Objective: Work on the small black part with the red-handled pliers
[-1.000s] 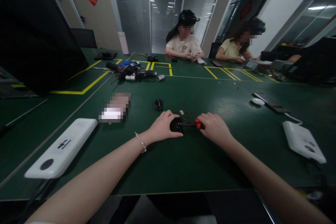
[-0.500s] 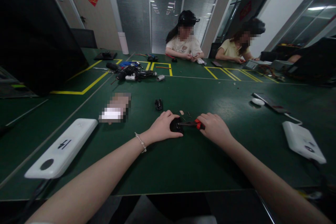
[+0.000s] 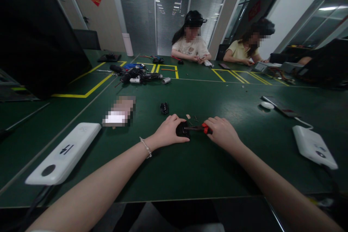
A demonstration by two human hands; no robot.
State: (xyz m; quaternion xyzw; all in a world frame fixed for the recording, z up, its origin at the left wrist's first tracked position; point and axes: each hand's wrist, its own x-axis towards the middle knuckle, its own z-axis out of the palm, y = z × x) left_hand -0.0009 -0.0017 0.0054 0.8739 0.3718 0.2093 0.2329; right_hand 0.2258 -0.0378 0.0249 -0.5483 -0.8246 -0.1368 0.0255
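Black part [image 3: 182,129] clamped in left hand [image 3: 170,130], at tabletop [image 3: 179,174]; red-handled pliers [image 3: 204,128] gripped in closed right hand [image 3: 220,131], pliers' tips placed at part's inner side.

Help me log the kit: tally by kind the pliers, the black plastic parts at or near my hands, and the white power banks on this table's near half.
Red-handled pliers, in the right hand: 1
Black plastic parts, one in the left hand, one loose beyond it: 2
White power banks, one each side: 2
Total: 5
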